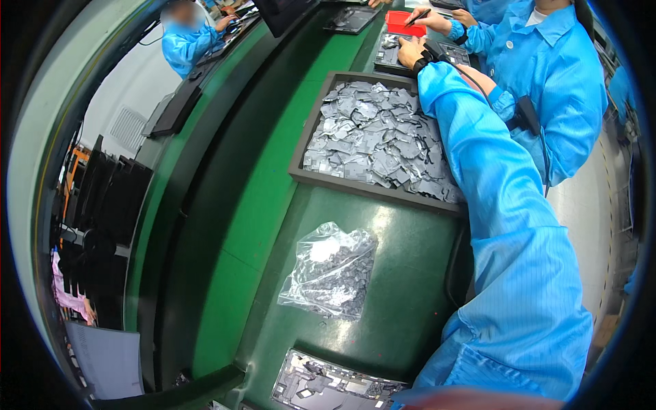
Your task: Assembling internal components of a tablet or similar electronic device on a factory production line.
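Observation:
My right arm, in a blue striped sleeve, stretches far forward along the right side of the bench. At its end my right hand (411,52), with a black band at the wrist, lies over an opened laptop base (388,63). The fingers are bent and close together at its edge; their tips are small and partly hidden. Beyond them a co-worker's hand (432,22) holds a dark pen-like tool over a red tray (403,24). My left hand is out of view.
A dark-rimmed tray (301,172) heaped with grey sheet pieces lies under my forearm's left side. Nearer stands a clear plastic bag (333,273) of small dark parts on the green bench (403,236). Another opened laptop base (328,388) lies at the front. A co-worker (547,75) stands right.

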`<action>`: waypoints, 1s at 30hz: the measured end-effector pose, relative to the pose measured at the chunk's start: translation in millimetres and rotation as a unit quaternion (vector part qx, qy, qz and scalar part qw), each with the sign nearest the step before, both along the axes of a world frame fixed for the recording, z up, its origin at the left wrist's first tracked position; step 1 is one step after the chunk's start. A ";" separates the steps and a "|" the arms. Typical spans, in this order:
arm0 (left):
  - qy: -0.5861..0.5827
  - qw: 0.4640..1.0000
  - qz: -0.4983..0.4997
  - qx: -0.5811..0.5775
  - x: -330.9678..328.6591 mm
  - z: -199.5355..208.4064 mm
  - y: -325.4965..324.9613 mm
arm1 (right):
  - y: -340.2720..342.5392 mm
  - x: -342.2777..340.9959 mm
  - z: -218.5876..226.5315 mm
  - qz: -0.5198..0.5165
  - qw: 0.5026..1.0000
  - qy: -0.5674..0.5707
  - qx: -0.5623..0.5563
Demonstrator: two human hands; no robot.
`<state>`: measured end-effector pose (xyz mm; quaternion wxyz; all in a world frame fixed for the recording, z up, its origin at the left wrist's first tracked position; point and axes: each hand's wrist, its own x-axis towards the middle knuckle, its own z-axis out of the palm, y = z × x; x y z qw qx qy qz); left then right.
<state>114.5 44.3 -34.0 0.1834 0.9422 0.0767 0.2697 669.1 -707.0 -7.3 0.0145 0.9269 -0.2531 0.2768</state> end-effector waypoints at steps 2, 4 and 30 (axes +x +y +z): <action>-0.003 1.000 0.021 0.014 -11.1 11.8 -5.6 | 35.4 8.4 -0.4 -0.002 0.998 -0.051 0.049; 0.068 0.996 0.051 0.001 -9.1 16.7 -9.9 | 11.7 10.9 -0.7 -0.004 0.999 -0.022 0.049; -0.050 0.996 0.054 -0.051 2.3 4.8 -24.8 | 26.3 -7.9 16.1 0.017 0.998 -0.066 0.001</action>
